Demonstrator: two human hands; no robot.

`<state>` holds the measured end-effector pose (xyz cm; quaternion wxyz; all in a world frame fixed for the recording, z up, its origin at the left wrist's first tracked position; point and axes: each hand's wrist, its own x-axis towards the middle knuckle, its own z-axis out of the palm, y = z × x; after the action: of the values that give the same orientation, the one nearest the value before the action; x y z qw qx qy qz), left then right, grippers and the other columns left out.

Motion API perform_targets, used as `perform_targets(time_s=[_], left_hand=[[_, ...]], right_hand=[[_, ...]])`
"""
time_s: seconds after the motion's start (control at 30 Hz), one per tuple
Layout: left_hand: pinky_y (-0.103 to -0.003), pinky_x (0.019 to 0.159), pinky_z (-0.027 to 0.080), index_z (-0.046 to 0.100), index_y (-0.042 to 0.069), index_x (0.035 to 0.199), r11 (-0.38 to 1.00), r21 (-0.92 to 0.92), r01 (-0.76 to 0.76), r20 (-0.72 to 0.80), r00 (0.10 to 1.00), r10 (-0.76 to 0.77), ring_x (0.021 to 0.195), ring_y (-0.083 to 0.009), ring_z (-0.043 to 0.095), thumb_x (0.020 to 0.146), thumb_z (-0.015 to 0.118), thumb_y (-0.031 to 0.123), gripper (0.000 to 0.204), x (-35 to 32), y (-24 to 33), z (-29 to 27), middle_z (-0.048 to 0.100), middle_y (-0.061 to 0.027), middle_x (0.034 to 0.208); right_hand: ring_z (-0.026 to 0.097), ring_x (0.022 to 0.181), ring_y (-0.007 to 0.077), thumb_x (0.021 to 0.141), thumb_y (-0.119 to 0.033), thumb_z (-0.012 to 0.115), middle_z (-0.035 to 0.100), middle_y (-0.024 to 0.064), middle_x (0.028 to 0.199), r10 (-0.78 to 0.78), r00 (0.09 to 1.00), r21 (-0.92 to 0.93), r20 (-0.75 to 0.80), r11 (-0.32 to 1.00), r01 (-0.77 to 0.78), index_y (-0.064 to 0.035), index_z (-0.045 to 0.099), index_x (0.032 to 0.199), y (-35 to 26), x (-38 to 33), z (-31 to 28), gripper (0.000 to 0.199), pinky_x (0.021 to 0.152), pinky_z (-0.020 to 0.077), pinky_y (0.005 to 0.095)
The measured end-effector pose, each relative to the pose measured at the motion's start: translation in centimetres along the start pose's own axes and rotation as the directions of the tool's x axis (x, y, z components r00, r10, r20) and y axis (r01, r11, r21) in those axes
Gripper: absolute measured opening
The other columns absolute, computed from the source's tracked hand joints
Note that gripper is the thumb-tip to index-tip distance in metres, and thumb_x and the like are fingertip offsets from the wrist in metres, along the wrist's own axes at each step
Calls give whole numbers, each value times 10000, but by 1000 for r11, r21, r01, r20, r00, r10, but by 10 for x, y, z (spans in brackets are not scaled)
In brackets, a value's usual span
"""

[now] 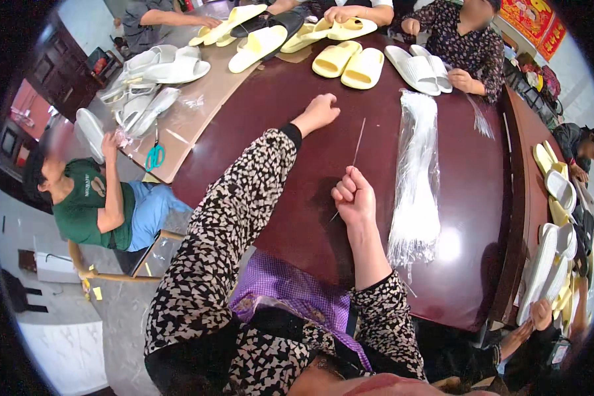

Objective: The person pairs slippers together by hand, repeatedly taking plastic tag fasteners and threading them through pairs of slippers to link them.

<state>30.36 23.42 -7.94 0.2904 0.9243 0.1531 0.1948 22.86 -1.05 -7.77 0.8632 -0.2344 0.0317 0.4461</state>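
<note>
My left hand (317, 113) reaches out over the dark red table (277, 191), below the pale yellow slippers (348, 64). Its fingers are loosely bent with a small gap at the tips, and I see nothing between them. Nearer to me, my right hand (355, 197) is closed on a thin, pale plastic strip (360, 142). One end of the strip points away from me and the other shows below the fist. To the right of that hand lies a long bundle of similar white strips (416, 178) in a clear plastic bag.
Grey slippers (419, 69) lie at the far right of the table. A brown side table (208, 99) on the left bears more grey slippers (155, 66) and teal-handled scissors (155, 157). Several people work around the tables. More slippers (548, 264) line the right-hand table.
</note>
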Motion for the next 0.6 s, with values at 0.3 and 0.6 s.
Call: perform_targets(time_s=[0.3,0.6], left_hand=[[-486,877,428,488,63,1213,974,212,77,-155,987,-44,1033,-385,541,785,615,288,500,72,13,22,585,-200,1099],[-485,900,373,466,90,1230,942,248,228,-359,924,-129,1025,-365,544,787,593,269,494,128,-5,49,621,-185,1021]], right_hand=[[243,407,70,923,-170,498,295,-63,510,79,997,117,5,990,-79,-87,550,853,1,-3,2,120,462,284,247],[241,405,70,935,-198,484,295,-63,507,149,989,152,16,977,-150,-79,559,854,8,-14,11,163,463,279,248]])
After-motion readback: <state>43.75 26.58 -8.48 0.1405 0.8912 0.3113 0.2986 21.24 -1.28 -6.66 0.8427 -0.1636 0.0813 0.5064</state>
